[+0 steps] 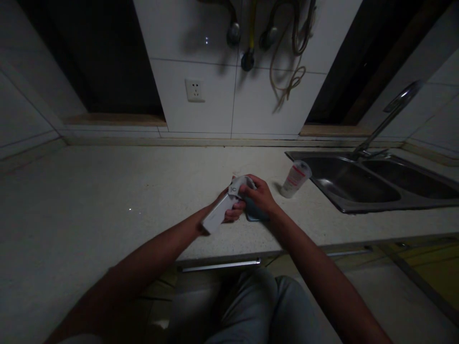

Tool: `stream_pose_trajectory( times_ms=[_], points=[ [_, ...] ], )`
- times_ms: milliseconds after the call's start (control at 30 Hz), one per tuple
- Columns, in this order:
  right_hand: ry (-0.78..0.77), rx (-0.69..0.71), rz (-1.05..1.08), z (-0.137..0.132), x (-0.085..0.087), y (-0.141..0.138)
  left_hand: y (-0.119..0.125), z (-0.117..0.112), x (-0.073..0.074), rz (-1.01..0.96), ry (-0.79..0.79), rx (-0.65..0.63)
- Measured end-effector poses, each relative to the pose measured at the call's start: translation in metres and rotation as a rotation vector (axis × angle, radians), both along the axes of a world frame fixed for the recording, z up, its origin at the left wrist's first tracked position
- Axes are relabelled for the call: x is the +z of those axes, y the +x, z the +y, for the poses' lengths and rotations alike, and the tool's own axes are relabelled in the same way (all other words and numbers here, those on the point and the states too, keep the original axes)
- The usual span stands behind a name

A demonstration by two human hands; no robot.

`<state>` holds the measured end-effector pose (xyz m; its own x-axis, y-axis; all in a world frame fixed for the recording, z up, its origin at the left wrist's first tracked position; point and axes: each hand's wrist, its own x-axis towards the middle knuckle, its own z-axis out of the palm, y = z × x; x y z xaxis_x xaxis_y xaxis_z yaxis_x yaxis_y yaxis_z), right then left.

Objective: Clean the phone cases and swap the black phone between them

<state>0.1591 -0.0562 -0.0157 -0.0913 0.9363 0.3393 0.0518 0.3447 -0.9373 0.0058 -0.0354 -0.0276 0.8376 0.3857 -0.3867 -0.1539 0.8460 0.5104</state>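
Observation:
Held low over the counter is a white slab-shaped object (217, 214), with the fingers of my left hand (234, 211) wrapped around it from below. At its upper end sits a white curved piece (234, 187) with a small dark mark. My right hand (260, 193) is closed on this piece, thumb on top. Whether the two white parts are joined, I cannot tell. Under my right hand a flat blue-grey object (255, 210) with rounded corners, like a phone, lies on the counter, partly hidden.
A clear plastic cup (296, 178) with red print stands right of my hands on the pale counter (107, 191). Farther right is a double steel sink (342, 209) with a curved faucet (387, 117). A wall socket (195, 90) and hanging pipes (249, 57) are ahead.

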Motion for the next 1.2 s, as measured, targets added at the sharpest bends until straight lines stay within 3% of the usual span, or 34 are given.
stream_pose_trajectory(
  times_ms=[133,333,567,733,933,1067,1200],
  points=[
    [0.006,-0.03,-0.024,-0.001,0.002,-0.001,0.0,0.001,0.0,-0.022,0.023,0.006],
    [-0.019,-0.114,0.008,-0.001,0.003,0.0,0.002,-0.001,0.013,-0.08,0.166,0.101],
    [-0.013,-0.328,0.049,0.007,0.0,0.008,-0.006,-0.009,0.021,-0.135,0.211,0.026],
    [-0.019,-0.362,-0.065,0.012,-0.005,0.012,-0.002,-0.014,0.018,-0.054,0.205,0.051],
    [0.119,-0.359,-0.337,0.017,-0.018,0.011,0.003,-0.01,0.013,0.012,0.225,0.168],
    [0.216,-0.393,-0.381,0.022,-0.027,0.012,0.002,-0.01,0.013,0.009,0.217,0.207],
    [0.393,-0.395,-0.434,0.02,-0.024,0.013,0.002,-0.011,0.015,0.025,0.2,0.226]
  ],
)
